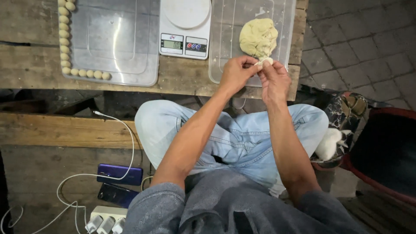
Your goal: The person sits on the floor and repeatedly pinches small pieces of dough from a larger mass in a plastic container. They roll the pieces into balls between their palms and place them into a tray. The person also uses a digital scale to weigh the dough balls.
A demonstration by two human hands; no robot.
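Pinching a small dough piece (264,62) between them, left hand (235,73) and right hand (274,80) fingers meet below the dough lump (258,37).

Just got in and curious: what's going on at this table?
A seated person pinches a small piece of dough between left hand and right hand, beside the big dough lump in a clear tray. Dough balls line another tray; a kitchen scale sits between them.

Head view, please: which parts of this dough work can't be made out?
- Small dough piece: mostly covered by left hand and right hand.
- Scale and both trays: cut off by the top edge.
- Dough balls: too small for detail.
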